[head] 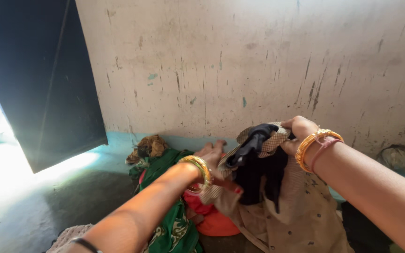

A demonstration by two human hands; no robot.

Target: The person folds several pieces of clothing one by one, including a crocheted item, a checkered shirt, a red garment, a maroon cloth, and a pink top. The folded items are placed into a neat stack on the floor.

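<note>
From the head view, the right hand (297, 132) is raised at centre right, fingers pinched on the top edge of a beige, dark-dotted cotton garment (301, 213) with a black cloth (258, 173) bunched against it; the garment hangs from that grip down toward the near edge. The left hand (210, 154) reaches in from the near left, fingers seemingly curled onto the checked fold (270, 140) just beside the black cloth, though its fingertips are partly hidden. Below lie a green patterned fabric (174, 229) and an orange-red cloth (212, 220); a brown crumpled rag (150, 146) sits farther left by the scuffed wall (258, 61). To handle this well, I judge the upper grip should stay firm while the lower hand draws the layers apart evenly.
</note>
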